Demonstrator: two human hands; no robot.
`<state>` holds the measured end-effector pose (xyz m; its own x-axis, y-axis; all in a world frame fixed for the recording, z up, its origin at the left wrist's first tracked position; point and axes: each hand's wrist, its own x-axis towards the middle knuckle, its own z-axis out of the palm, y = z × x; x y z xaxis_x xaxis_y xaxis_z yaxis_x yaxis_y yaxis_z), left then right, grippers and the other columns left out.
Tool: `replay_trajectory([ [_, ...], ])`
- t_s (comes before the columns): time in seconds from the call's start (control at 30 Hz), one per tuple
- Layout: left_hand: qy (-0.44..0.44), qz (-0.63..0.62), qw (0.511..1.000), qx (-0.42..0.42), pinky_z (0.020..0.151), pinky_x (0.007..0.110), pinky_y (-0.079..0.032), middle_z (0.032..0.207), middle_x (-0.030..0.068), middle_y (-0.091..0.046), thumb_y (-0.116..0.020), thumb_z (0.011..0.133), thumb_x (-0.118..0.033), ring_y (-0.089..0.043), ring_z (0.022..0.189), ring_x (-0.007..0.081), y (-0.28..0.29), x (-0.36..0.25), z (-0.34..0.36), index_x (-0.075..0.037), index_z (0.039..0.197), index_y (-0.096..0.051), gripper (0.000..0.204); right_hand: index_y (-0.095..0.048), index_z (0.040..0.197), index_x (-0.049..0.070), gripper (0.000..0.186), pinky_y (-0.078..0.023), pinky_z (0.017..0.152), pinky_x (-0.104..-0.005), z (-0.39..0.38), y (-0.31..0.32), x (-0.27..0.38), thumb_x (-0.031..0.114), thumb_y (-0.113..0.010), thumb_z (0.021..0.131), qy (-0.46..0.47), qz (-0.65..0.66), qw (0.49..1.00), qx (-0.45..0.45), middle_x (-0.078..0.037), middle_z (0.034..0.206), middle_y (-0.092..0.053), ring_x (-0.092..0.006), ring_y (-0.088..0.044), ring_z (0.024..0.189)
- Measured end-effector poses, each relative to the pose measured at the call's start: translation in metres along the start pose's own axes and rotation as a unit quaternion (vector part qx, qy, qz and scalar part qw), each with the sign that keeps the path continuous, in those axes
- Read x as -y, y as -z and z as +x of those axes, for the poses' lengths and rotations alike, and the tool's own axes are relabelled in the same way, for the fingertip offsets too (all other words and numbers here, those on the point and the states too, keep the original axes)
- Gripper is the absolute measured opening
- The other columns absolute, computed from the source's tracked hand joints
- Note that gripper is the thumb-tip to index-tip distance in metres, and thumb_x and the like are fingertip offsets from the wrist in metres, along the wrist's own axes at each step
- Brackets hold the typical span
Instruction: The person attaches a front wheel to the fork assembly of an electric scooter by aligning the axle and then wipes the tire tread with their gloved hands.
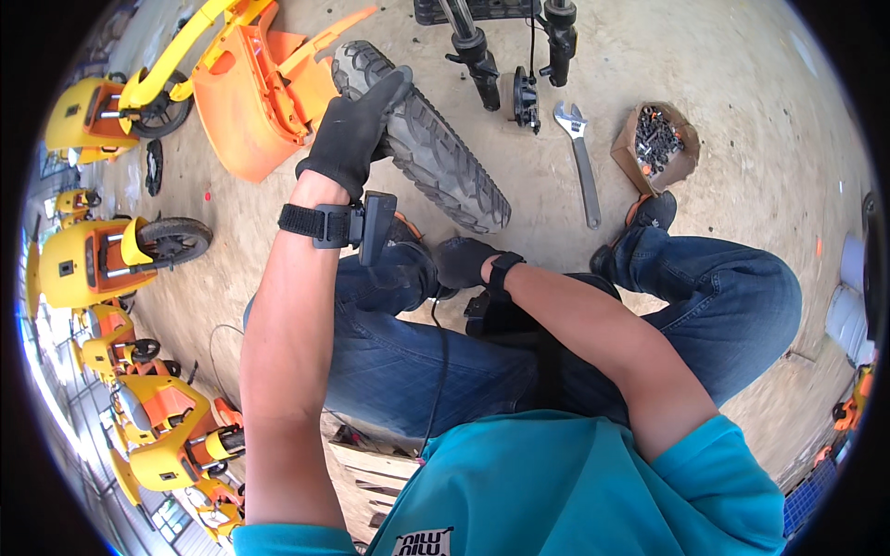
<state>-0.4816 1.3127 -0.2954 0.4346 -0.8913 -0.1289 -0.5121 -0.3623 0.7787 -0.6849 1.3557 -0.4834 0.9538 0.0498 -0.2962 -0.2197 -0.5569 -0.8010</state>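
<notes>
A black wheel [436,153] with chunky tread stands on the floor in front of me, seen nearly edge-on and leaning. My left hand [350,137], in a black glove, grips its upper left part, with a finger reaching over the tread. My right hand [465,262], gloved too, is closed low between my knees, close to the wheel's lower end. Whatever its fingers hold, if anything, is hidden. Beyond the wheel rise the two fork legs [475,65] of a vehicle, with a black round hub part [526,97] hanging beside them.
An adjustable wrench [581,167] lies right of the wheel. Beside it sits a cardboard box [634,167] of small bolts and fittings. Orange body panels [255,97] lie at the upper left. Several yellow scooters [102,264] line the left side. A thin cable [442,347] crosses my left leg.
</notes>
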Motion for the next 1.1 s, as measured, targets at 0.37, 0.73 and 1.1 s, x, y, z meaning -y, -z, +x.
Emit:
replay_trajectory([
  [0.37, -0.180, 0.160, 0.970, 0.017, 0.064, 0.038, -0.057, 0.083, 0.0203, -0.067, -0.054, 0.094, -0.004, -0.068, 0.070, 0.0278, 0.022, 0.025, 0.001, -0.022, 0.140, -0.055, 0.050, -0.066, 0.112, -0.002, 0.029, -0.057, 0.078, -0.0358, -0.031, -0.007, -0.049, 0.021, -0.062, 0.094, 0.071, 0.599, 0.744, 0.289, -0.014, 0.103, -0.071, -0.0237, -0.070, 0.093],
  [0.73, -0.081, 0.139, 0.985, 0.067, 0.094, 0.040, -0.051, 0.130, 0.0183, -0.060, -0.069, 0.076, 0.006, -0.061, 0.107, 0.0378, 0.051, 0.053, -0.007, -0.008, 0.145, -0.047, 0.074, -0.067, 0.117, -0.002, 0.033, -0.056, 0.086, -0.0392, -0.025, -0.004, -0.090, 0.021, -0.048, 0.103, 0.003, 0.683, 0.622, 0.382, -0.021, 0.115, -0.068, -0.0300, -0.066, 0.105],
  [1.1, -0.114, 0.192, 0.973, 0.061, 0.095, 0.040, -0.050, 0.133, 0.0155, -0.059, -0.064, 0.080, 0.007, -0.059, 0.112, 0.0371, 0.048, 0.045, -0.001, -0.007, 0.145, -0.046, 0.069, -0.069, 0.107, 0.009, 0.023, -0.052, 0.069, -0.0327, -0.013, -0.042, -0.095, 0.027, -0.060, 0.098, -0.152, 0.563, 0.811, -0.049, -0.007, 0.094, -0.071, -0.0143, -0.064, 0.078],
])
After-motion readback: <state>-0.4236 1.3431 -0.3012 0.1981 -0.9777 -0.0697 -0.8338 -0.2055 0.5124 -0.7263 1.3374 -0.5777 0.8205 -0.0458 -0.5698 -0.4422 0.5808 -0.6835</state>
